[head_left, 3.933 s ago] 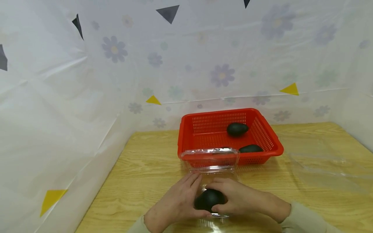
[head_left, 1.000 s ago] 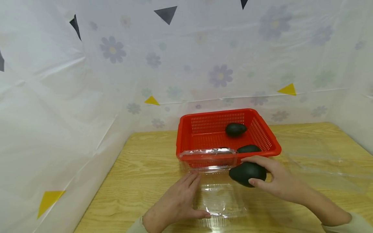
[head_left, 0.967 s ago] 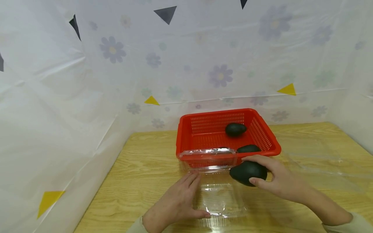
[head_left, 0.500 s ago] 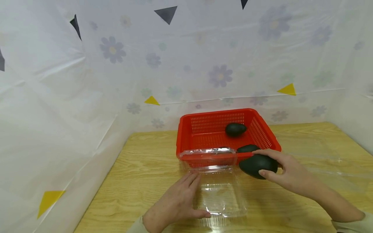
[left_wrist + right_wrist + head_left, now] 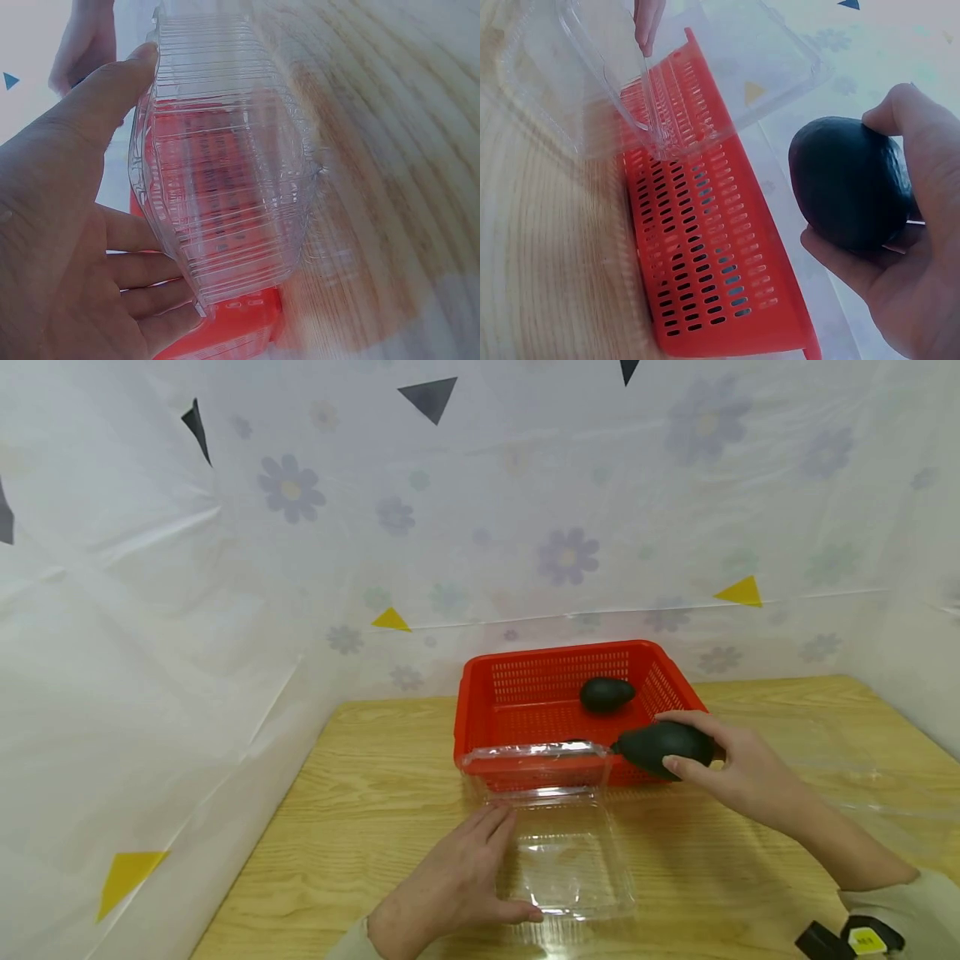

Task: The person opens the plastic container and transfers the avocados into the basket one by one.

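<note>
My right hand [image 5: 757, 772] grips a dark avocado [image 5: 663, 747], thumb on the near side and fingers over the far side. It holds the avocado over the front right rim of the red basket [image 5: 480, 710]; in the right wrist view the avocado [image 5: 847, 180] is apart from the basket wall. Another avocado [image 5: 606, 694] lies at the back inside the basket. A clear plastic clamshell container [image 5: 566, 868] stands with its lid up, nothing in it. My left hand [image 5: 450, 885] holds the container's left side, thumb at the front edge, fingers toward the hinge.
The raised clear lid [image 5: 536, 768] overlaps the basket's front, partly hiding a dark shape behind it. More clear plastic [image 5: 862, 793] lies on the right of the wooden table [image 5: 360, 793]. A patterned white sheet [image 5: 450, 527] hangs behind.
My right hand has lifted the avocado out of the container and carried it right and away from me, up to the basket's front rim. The left hand has stayed at the container.
</note>
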Tool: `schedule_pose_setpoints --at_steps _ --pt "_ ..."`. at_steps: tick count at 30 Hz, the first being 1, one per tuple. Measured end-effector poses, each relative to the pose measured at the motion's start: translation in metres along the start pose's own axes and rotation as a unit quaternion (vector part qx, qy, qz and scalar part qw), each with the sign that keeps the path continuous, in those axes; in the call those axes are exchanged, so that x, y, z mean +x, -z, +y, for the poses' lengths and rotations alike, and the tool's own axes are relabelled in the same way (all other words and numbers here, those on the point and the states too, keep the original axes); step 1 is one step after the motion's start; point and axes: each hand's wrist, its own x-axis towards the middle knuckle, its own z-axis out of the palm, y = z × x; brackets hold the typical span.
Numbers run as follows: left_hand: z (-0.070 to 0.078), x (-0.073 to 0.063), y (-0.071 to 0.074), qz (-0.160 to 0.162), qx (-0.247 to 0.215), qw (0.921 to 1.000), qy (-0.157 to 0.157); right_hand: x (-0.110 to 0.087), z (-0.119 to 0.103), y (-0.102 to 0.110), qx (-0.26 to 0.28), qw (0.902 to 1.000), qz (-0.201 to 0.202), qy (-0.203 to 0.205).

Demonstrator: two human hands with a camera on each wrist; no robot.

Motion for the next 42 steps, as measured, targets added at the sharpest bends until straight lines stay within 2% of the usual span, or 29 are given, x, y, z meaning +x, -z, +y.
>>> schedule_pose_setpoints --at_steps 7,14,20,33,42 --pt "0.0 0.001 -0.001 -0.01 -0.008 0.9999 0.004 0.017 0.005 -0.003 -0.031 0.9993 0.007 -0.02" --pt "-0.001 0.003 -0.001 -0.024 -0.011 0.9996 0.004 0.03 0.008 -0.01 -0.043 0.9989 0.008 -0.017" --pt "0.0 0.003 -0.002 -0.022 -0.011 0.9997 0.004 0.041 0.014 -0.018 -0.059 0.9982 0.008 -0.002" --pt "0.0 0.005 -0.003 -0.026 -0.024 0.9994 0.006 0.059 0.027 -0.031 -0.086 0.9963 -0.003 0.003" --pt "-0.001 0.003 -0.004 -0.013 -0.006 0.9999 0.006 0.073 0.031 -0.04 -0.109 0.9935 -0.032 -0.004"
